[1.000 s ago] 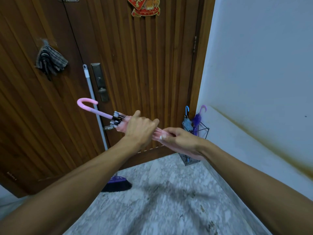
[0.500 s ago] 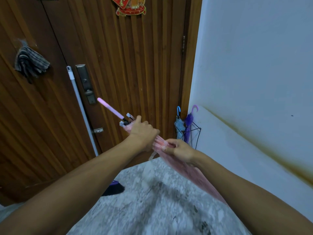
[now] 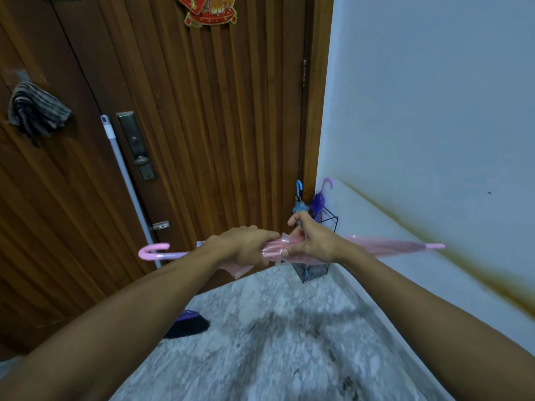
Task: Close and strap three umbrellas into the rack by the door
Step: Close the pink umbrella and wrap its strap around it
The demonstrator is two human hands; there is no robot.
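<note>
I hold a closed pink umbrella (image 3: pixel 388 246) level in front of me, its hooked handle pointing left and its tip pointing right. My left hand (image 3: pixel 246 246) grips the folded canopy near the handle end. My right hand (image 3: pixel 311 241) holds the canopy just to the right, pinching the pink fabric with thumb and fingers. Behind my hands, in the corner by the door, stands a black wire rack (image 3: pixel 317 270). In it stand a blue umbrella (image 3: pixel 298 202) and a purple umbrella (image 3: pixel 318 202), both upright with hooks on top.
A ribbed wooden door (image 3: pixel 217 125) fills the back, with a metal lock plate (image 3: pixel 136 146). A broom (image 3: pixel 121 169) leans on it, its bristles on the marble floor (image 3: pixel 260 342). A striped cloth (image 3: pixel 34 111) hangs at left. A white wall (image 3: pixel 434 111) runs along the right.
The pink umbrella has swung from a slant, handle up to the left, to level. Its tip now sticks out to the right. Both hands have stayed on the canopy.
</note>
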